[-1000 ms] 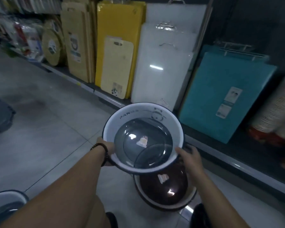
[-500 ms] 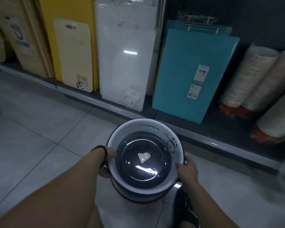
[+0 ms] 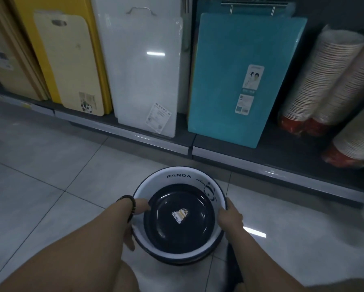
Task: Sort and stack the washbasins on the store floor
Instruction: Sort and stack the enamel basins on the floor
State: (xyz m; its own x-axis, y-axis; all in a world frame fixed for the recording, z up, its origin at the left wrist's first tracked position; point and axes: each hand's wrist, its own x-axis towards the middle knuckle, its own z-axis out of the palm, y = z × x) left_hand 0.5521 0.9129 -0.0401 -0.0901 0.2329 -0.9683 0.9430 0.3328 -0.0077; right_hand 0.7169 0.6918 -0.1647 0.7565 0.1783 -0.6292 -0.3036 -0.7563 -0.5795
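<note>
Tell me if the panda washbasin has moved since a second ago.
Yes. The panda washbasin has gone down: earlier held clear above the lower basin on the floor, it now sits nested in it.

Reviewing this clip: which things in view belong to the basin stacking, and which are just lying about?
In the job:
panda washbasin
lower basin, only its rim showing underneath
left hand and right hand, gripping the panda washbasin's rim

Lying about:
cream cutting board
white cutting board
teal cutting board
paper cup stacks
</note>
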